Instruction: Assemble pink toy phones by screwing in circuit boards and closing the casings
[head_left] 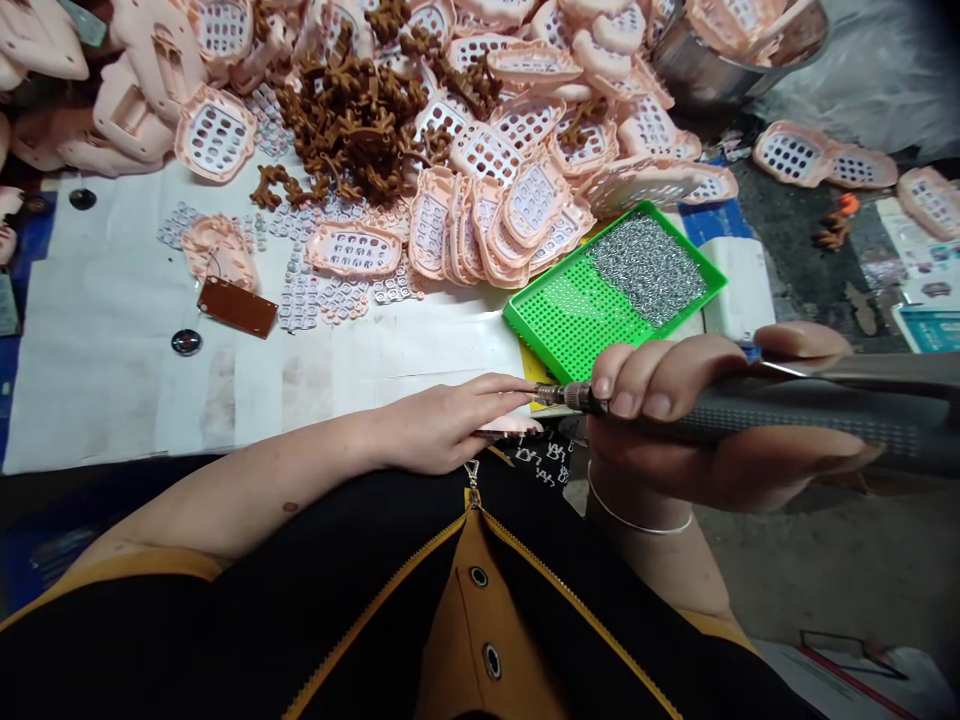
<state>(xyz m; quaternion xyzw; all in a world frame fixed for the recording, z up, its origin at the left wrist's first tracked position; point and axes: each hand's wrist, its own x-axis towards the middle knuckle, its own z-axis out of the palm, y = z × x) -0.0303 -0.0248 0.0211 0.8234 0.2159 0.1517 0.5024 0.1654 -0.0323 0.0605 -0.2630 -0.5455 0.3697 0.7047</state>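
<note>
Right hand [701, 465]: grasping power driver [810, 412] by textured barrel, probably weighty, stiff | Left hand [439, 425]: holding pale pink part [517, 425] by its edge, seemingly light, rigid | Part: lying near driver tip, close to green tray [574, 315]; tip contact: hidden

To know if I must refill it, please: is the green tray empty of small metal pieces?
No, many small silvery metal pieces cover the far right part of the green tray.
</note>
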